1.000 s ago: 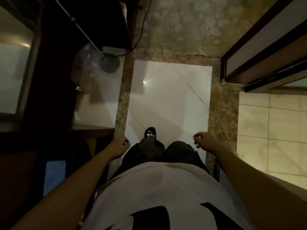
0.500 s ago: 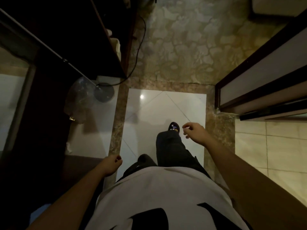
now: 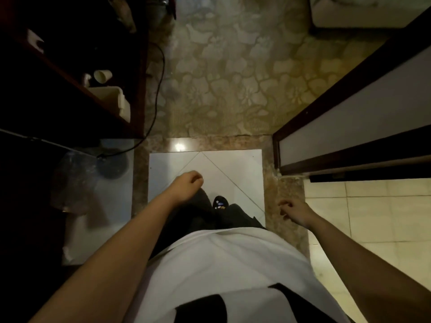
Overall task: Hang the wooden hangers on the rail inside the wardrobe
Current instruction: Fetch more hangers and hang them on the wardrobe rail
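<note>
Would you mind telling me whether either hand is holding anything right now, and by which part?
Nothing is held: the left hand and right hand hang loosely curled, empty.

The person wears a loose white shirt [image 3: 233, 264] with large black shapes [image 3: 203, 308] printed across the front (only their upper parts show at the bottom of the view). Below it are dark trousers [image 3: 198, 213], probably black, though the dim light makes that hard to judge. The black shoe [image 3: 220, 202] has a small white star and coloured marks on its toe.
</note>
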Demonstrator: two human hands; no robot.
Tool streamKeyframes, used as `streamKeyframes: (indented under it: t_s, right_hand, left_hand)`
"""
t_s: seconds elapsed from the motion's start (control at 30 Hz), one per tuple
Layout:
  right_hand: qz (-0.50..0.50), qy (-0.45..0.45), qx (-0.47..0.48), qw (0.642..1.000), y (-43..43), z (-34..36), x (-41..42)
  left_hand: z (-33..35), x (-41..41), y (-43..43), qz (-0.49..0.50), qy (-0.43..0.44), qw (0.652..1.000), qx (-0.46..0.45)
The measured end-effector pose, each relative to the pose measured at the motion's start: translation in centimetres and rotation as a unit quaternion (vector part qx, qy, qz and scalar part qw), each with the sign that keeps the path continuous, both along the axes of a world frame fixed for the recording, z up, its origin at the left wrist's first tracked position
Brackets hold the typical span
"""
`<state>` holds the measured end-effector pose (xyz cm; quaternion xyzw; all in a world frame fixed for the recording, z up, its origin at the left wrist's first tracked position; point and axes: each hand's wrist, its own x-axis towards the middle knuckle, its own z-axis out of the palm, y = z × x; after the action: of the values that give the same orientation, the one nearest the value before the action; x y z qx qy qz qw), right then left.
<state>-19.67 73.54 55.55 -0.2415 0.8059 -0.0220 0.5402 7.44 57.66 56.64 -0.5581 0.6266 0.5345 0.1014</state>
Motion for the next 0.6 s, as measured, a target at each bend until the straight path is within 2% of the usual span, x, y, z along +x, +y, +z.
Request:
streamKeyframes:
  t_s: [0.13,0.27,0.5,0.6]
  right_hand:
    - [0.029,-0.005,-0.002,1.000,-6.1,-1.1,-1.2]
    - [0.096,-0.014,-0.021,0.995,-15.8,-1.5,-0.8]
    - [0.264,-0.058,-0.101,0.957,-35.5,1.4,1.4]
    - [0.226,-0.063,-0.131,0.963,-41.9,2.1,0.7]
  left_hand:
    - [-1.3,-0.5,-5.0,0.015,-0.020,1.000,0.019]
    - [-3.3,1.6,-9.5,0.052,-0.068,0.995,0.058]
    - [-3.7,5.2,-17.8,0.126,-0.133,0.978,0.102]
    - [-3.1,4.3,-22.7,0.138,-0.142,0.976,0.088]
